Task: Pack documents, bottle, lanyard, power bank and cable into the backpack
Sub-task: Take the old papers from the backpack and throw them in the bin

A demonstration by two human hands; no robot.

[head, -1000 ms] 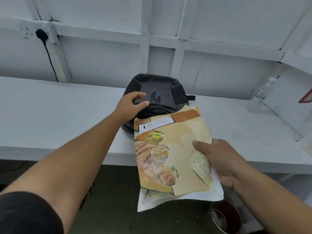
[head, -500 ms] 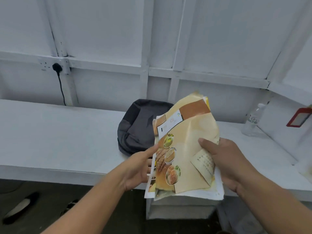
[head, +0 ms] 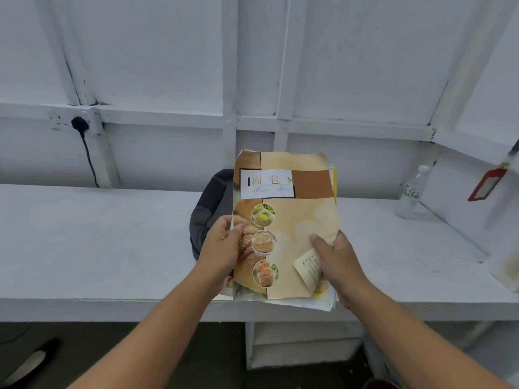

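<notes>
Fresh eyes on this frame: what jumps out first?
The stack of documents with a bread-themed cover, held up mid-frame by the left hand at its left edge and the right hand at its right edge. It hides most of the dark backpack lying behind it on the white counter. Far right, a clear bottle stands on the counter, with a red badge holder hanging beside it.

Bare utility or storage room: white-painted panel wall (head: pixel 168 66), long white bench (head: pixel 98 234), wall socket (head: pixel 57 122).
</notes>
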